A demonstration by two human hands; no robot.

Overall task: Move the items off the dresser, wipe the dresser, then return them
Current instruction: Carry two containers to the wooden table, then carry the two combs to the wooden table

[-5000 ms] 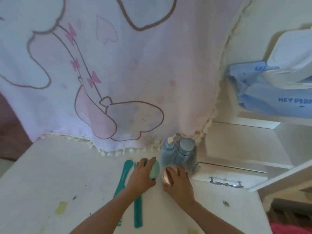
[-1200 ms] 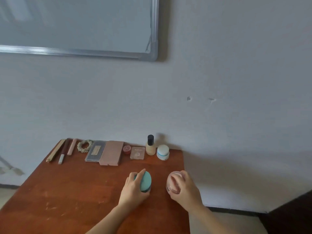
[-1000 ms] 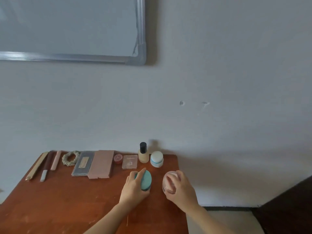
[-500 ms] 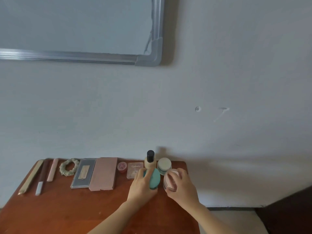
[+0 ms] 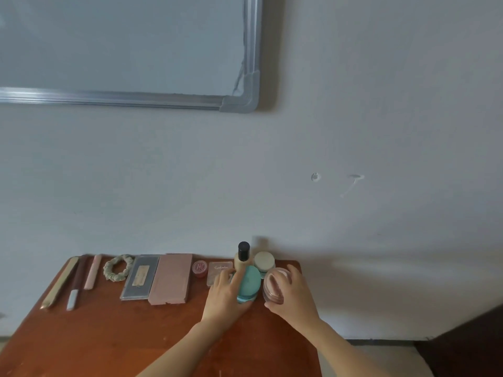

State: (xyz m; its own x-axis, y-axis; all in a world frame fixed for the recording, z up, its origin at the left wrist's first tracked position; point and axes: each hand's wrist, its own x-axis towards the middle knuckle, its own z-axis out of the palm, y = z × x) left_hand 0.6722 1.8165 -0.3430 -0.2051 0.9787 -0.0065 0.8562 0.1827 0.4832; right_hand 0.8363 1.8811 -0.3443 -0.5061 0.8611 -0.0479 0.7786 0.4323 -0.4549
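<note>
Parking two jars on the table [image 5: 109,336], near its right end. Gripping the teal jar [image 5: 249,284] with the left hand [image 5: 226,297]: fingers curled over the far-left side, thumb hooked under the near edge. Gripping the pink jar [image 5: 273,288] with the right hand [image 5: 292,295] too, fingers wrapped over the top and right side, thumb low in front. Jars side by side, just about touching, teal to the left and tipped a bit, lid toward the camera. Can't tell: landed on the wood, or hanging just above it.

Key thing for the set-down: straight beyond the fingertips, toward the wall, a bottle [image 5: 243,257] and a white jar [image 5: 264,261], just behind the two held ones. Row of makeup running left along the wall from there: compact [image 5: 220,270], red pot [image 5: 200,268], two palettes [image 5: 168,278], scrunchie [image 5: 117,270], pencils [image 5: 59,282]. So no pushing forward, probably just lower straight down and let go. Also worth minding the table's right edge, just beside the pink jar. No long axis to fuss over, both round. Dresser not in shot.
</note>
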